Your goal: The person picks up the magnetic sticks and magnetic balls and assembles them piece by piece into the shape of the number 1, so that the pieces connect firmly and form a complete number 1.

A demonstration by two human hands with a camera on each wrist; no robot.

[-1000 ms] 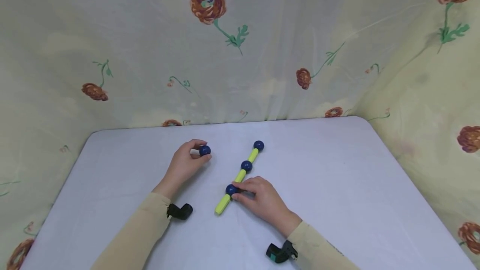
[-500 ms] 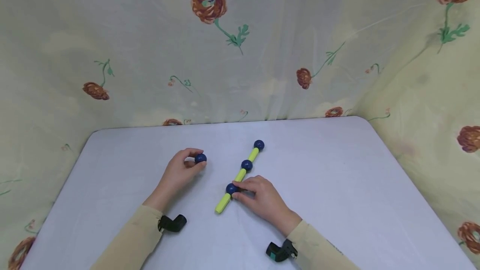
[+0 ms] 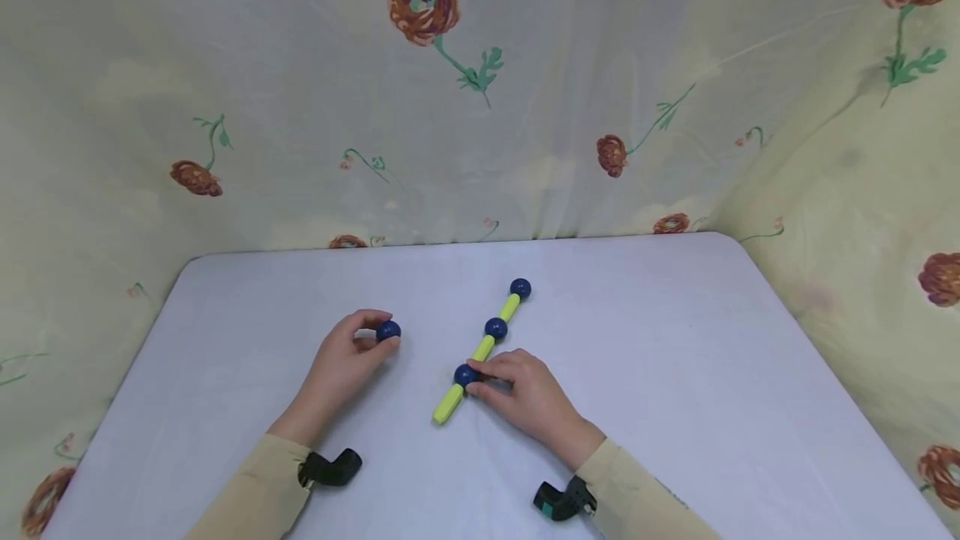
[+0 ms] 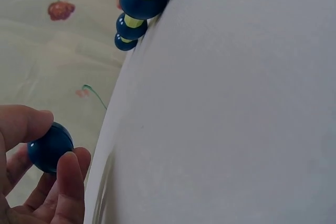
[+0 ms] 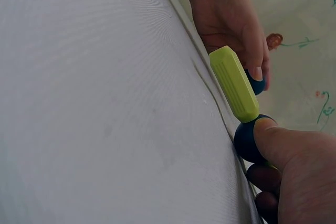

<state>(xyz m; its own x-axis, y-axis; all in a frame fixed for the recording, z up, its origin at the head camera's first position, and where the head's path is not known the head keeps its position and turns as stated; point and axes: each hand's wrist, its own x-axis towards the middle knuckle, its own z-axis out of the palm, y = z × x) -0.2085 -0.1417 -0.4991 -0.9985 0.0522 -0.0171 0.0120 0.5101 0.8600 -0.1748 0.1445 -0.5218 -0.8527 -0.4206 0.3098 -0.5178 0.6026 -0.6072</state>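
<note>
My left hand (image 3: 343, 365) pinches a loose dark blue ball (image 4: 51, 148) between thumb and fingers, left of the chain. A straight chain of yellow-green rods and blue balls lies slantwise at mid-table. Its far ball (image 3: 521, 288) and middle ball (image 3: 496, 328) are joined by one rod (image 3: 509, 307). My right hand (image 3: 534, 400) pinches the nearest ball (image 3: 466, 375) of the chain. From that ball a ribbed rod (image 5: 234, 83) sticks out toward the near side, its outer end bare. The rod between middle and nearest balls is partly covered by my right fingers.
A white table (image 3: 660, 390) carries the chain. Floral cloth (image 3: 525, 182) hangs behind and beside it. Black wrist cameras sit on the left sleeve (image 3: 258, 482) and the right sleeve (image 3: 637, 494).
My left hand has drawn back toward the near left with the loose ball in its fingers. The right hand and the chain stay in place.
</note>
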